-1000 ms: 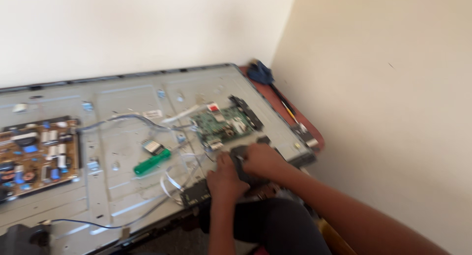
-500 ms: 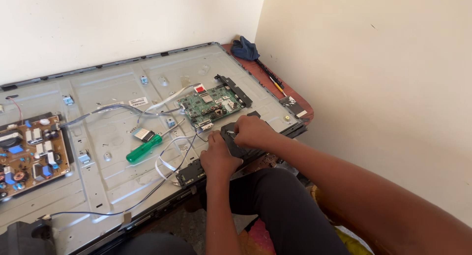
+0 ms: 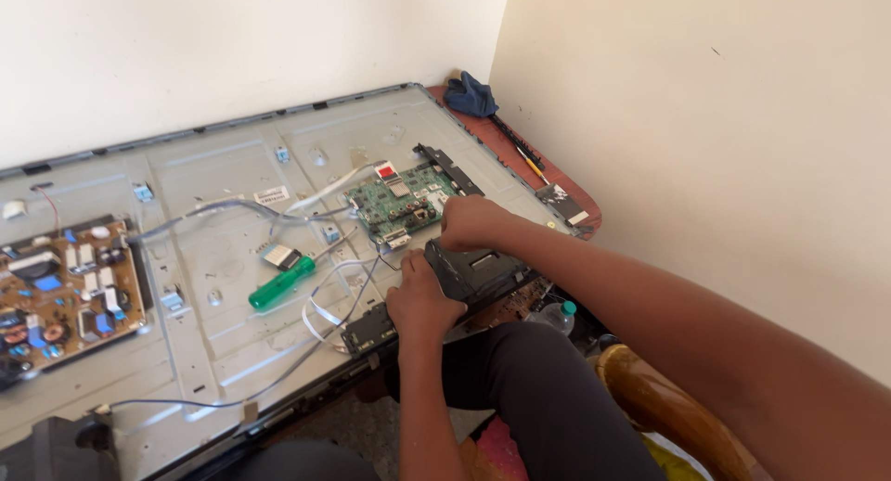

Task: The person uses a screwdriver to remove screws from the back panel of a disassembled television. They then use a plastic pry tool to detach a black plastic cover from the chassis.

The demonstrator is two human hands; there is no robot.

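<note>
Hands (image 3: 445, 268) on black module (image 3: 478, 268); metal panel (image 3: 232, 175), cream walls (image 3: 696, 119)

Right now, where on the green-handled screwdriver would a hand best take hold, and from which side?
Probably the thick green handle of the screwdriver, taken from above: it lies flat on the metal back panel, so fingers can close across its width. The thin shaft points toward the green circuit board among loose cables. Both the left hand and right hand are on the black part.
</note>
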